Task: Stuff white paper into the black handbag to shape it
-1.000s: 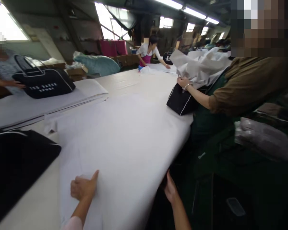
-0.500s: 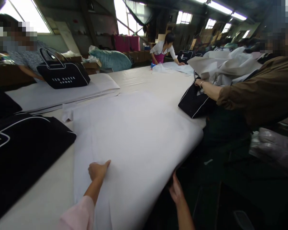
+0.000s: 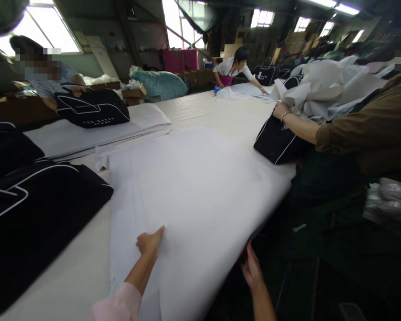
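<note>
A large sheet of white tissue paper lies spread over the long white table, its right side hanging over the table's edge. My left hand rests on the sheet near its front, fingers curled and forefinger pointing forward. At the overhanging edge, my right hand holds the paper from below. A black bag with white piping lies just left of the sheet.
To the right a person in a brown sleeve stuffs crumpled white paper into a black bag. At far left another person handles a black bag on a paper stack. A third person works at the far end.
The view has swung left, bringing the black bag at left further in. My hands stay on the sheet. The far-left person's bag has been tipped over.
</note>
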The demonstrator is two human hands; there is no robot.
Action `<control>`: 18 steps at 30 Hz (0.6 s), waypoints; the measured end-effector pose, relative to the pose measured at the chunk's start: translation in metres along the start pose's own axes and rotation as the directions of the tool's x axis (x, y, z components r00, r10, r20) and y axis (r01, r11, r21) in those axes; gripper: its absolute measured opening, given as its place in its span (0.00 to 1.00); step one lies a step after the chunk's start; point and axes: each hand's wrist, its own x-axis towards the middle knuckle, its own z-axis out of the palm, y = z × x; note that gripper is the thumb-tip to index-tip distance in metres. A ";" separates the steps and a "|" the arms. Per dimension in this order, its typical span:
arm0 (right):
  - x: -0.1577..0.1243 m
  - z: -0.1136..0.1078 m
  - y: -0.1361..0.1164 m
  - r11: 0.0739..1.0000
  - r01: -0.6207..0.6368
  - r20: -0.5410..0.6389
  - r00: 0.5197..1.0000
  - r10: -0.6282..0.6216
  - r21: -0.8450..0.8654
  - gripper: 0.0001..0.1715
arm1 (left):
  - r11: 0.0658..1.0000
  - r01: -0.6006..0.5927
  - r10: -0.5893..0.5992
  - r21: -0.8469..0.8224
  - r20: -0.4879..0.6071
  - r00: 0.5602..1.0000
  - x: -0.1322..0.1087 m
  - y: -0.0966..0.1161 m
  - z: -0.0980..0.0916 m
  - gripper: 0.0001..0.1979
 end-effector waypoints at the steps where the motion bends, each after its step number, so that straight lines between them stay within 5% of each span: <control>1: 0.000 -0.001 -0.001 1.000 -0.001 0.003 1.000 0.001 -0.009 0.35 | 0.999 0.003 -0.002 0.048 -0.026 1.000 0.001 -0.001 -0.006 0.45; 5: -0.003 0.000 -0.003 1.000 0.014 -0.015 1.000 -0.015 -0.022 0.33 | 0.983 -0.039 0.040 0.179 -0.006 0.999 -0.001 -0.005 -0.017 0.41; 10: -0.004 0.003 0.001 1.000 0.018 -0.009 1.000 -0.018 0.009 0.33 | 0.972 -0.042 0.020 0.229 0.099 0.995 -0.010 0.004 -0.005 0.33; 14: -0.002 -0.003 0.002 0.999 0.028 0.016 0.999 -0.028 0.016 0.31 | 0.968 -0.230 0.200 0.098 0.253 0.947 -0.021 0.018 0.010 0.25; 18: -0.007 -0.005 -0.002 0.997 0.025 0.012 1.000 -0.025 -0.067 0.34 | 0.908 -0.399 0.371 0.126 0.198 0.907 -0.015 0.041 0.007 0.21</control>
